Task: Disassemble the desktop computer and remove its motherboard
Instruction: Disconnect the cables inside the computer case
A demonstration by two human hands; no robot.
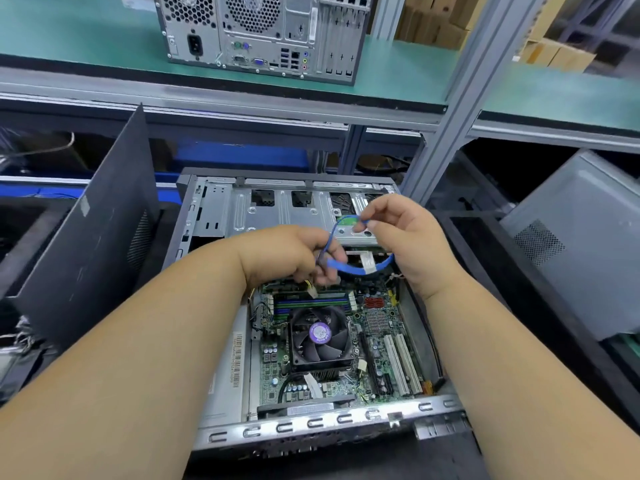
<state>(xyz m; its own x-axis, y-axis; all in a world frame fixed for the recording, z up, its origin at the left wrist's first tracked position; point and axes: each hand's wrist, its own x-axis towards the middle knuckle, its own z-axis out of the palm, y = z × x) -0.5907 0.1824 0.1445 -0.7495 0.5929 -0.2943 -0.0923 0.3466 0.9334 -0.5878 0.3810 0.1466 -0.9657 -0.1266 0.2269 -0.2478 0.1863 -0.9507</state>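
Observation:
An open desktop computer case [304,424] lies flat in front of me. Its green motherboard [377,327] sits inside, with a black CPU fan [320,336] in the middle. A blue flat cable [349,270] loops in the air above the drive cage [277,213]. My left hand [294,254] grips one end of the cable. My right hand [408,233] pinches the other end between thumb and fingers. A white connector [310,289] with yellow wires shows just below my left hand.
A dark side panel [93,244] stands upright to the left of the case. A grey computer case [581,244] leans at the right. On the green shelf [408,74] above stands another tower [263,32], rear side facing me. Cardboard boxes [554,53] are at the back right.

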